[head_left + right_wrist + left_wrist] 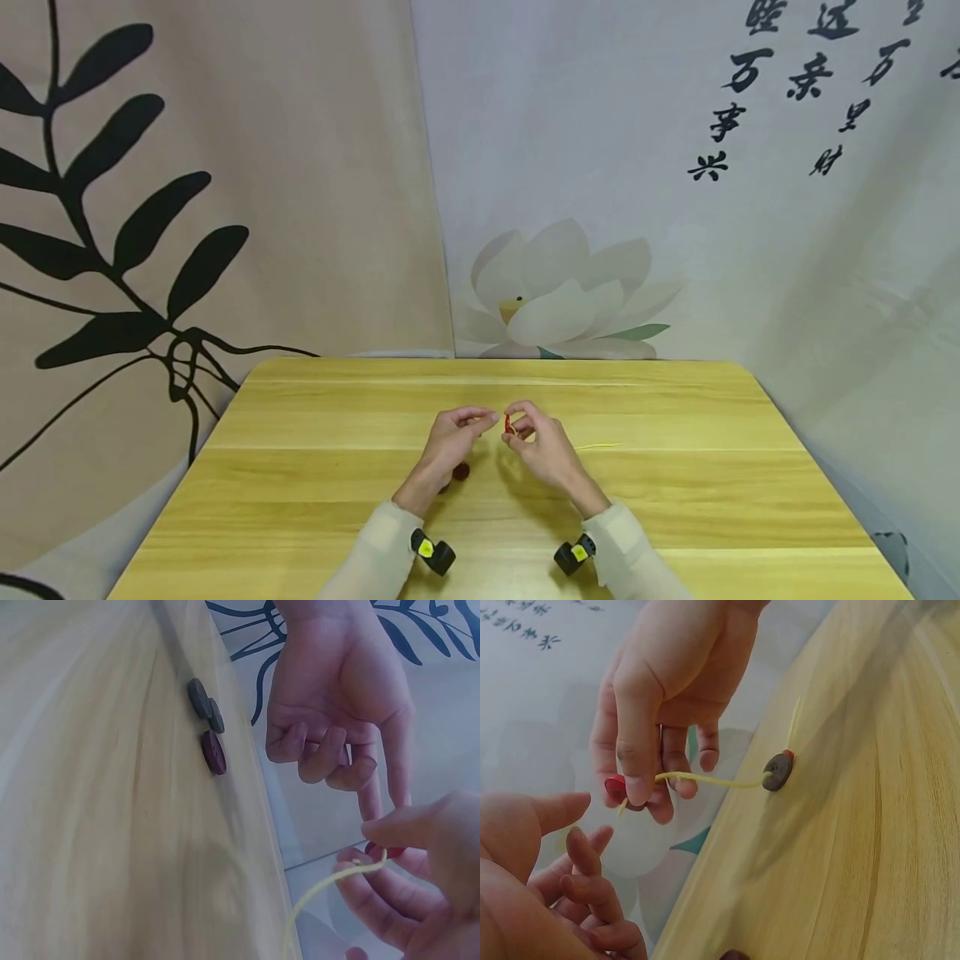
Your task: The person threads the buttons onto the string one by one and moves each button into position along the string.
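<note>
My right hand (pixel 549 450) pinches a red button (pixel 615 787) between thumb and fingers. A yellow cord (pixel 716 781) runs from that pinch, and its short tip pokes out beside the red button. Farther along the cord a brown button (pixel 778 771) is threaded, with a bit of red behind it. Just left of the red button is my left hand (pixel 452 442), its thumb and forefinger extended and apart; in the left wrist view it holds nothing. The other fingers of the left hand (pixel 337 697) are loosely bent.
On the wooden table (pixel 315 500), near the left wrist, lie a dark red button (pixel 214 752) and two dark grey buttons (pixel 199 698). Part of the cord (pixel 598 446) shows right of the right hand. Printed cloth (pixel 315 167) hangs behind the table.
</note>
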`<state>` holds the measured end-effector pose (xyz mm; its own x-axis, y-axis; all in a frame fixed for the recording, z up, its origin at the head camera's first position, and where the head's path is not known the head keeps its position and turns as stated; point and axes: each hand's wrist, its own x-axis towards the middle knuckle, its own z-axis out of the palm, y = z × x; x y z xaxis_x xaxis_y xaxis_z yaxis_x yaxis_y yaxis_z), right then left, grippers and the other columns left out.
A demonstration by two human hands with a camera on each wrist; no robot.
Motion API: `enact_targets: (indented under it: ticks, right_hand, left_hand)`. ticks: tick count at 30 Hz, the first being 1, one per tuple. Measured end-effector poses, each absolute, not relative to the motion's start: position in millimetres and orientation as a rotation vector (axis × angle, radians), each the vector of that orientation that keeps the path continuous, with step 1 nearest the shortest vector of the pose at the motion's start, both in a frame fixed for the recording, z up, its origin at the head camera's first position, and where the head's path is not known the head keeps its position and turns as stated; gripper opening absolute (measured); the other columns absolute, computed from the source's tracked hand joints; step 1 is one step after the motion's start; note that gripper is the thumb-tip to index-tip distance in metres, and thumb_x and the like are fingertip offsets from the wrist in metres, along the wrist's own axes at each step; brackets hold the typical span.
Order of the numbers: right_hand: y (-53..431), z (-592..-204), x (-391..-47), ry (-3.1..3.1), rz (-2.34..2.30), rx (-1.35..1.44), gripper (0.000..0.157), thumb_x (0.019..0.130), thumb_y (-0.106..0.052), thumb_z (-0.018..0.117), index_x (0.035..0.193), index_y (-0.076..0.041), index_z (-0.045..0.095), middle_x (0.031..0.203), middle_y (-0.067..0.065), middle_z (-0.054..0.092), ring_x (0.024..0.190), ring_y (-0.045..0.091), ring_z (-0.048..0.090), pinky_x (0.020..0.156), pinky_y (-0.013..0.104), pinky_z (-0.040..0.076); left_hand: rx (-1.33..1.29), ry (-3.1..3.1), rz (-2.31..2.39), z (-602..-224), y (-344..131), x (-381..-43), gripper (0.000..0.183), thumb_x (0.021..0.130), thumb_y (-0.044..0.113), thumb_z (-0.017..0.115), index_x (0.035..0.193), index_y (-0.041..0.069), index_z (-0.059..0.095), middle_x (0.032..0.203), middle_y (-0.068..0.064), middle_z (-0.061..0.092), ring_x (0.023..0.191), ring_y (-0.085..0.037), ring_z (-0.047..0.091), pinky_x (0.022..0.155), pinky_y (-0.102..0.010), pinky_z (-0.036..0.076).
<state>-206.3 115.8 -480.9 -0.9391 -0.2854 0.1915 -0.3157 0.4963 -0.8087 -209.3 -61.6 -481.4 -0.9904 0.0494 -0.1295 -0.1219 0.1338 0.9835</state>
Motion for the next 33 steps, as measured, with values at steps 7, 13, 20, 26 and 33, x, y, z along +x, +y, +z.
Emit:
enact_targets:
  ticks: [7, 13, 20, 26, 33]
  right_hand:
    - [115.7, -479.1, -206.8, -2.697, 1.509, 0.508, 0.030, 0.089, -0.006, 0.072, 0.117, -0.013, 0.061, 0.092, 0.004, 0.073, 0.081, 0.013, 0.063, 0.072, 0.032, 0.051]
    - [116.0, -478.3, -206.4, -2.686, 1.532, 0.535, 0.032, 0.090, -0.006, 0.070, 0.120, -0.007, 0.059, 0.093, 0.003, 0.073, 0.083, 0.015, 0.063, 0.072, 0.033, 0.050]
    - [115.5, -478.5, -206.4, -2.683, 1.544, 0.540, 0.030, 0.091, -0.007, 0.070, 0.118, -0.013, 0.059, 0.092, 0.000, 0.072, 0.084, 0.014, 0.063, 0.074, 0.035, 0.050]
    - [115.1, -478.9, -206.3, -2.678, 1.537, 0.548, 0.030, 0.091, -0.007, 0.070, 0.118, -0.011, 0.060, 0.091, -0.001, 0.072, 0.083, 0.014, 0.063, 0.074, 0.035, 0.050]
    - [114.0, -479.2, -207.1, -2.674, 1.519, 0.570, 0.029, 0.091, -0.007, 0.070, 0.119, -0.006, 0.060, 0.091, 0.001, 0.072, 0.083, 0.015, 0.063, 0.071, 0.032, 0.050]
  left_hand:
    - [-0.075, 2.284, 1.960, -481.4, -59.4, -210.8, 0.028, 0.095, 0.024, 0.067, 0.112, 0.002, 0.072, 0.089, -0.008, 0.062, 0.073, -0.016, 0.047, 0.061, -0.026, 0.037]
    - [-0.069, 2.268, 1.965, -482.2, -59.0, -208.7, 0.031, 0.094, 0.030, 0.069, 0.112, 0.006, 0.073, 0.088, 0.000, 0.060, 0.075, -0.014, 0.046, 0.063, -0.027, 0.037]
    - [-0.066, 2.276, 1.977, -482.8, -59.0, -208.4, 0.031, 0.091, 0.033, 0.072, 0.108, 0.007, 0.075, 0.087, -0.001, 0.061, 0.075, -0.014, 0.048, 0.063, -0.027, 0.038]
    - [-0.063, 2.274, 1.984, -483.3, -58.9, -208.9, 0.027, 0.092, 0.029, 0.071, 0.105, 0.006, 0.074, 0.087, -0.001, 0.061, 0.074, -0.014, 0.048, 0.062, -0.026, 0.038]
    - [-0.076, 2.273, 1.978, -483.0, -59.4, -208.5, 0.023, 0.092, 0.027, 0.072, 0.101, 0.006, 0.075, 0.086, -0.001, 0.060, 0.075, -0.015, 0.048, 0.064, -0.027, 0.038]
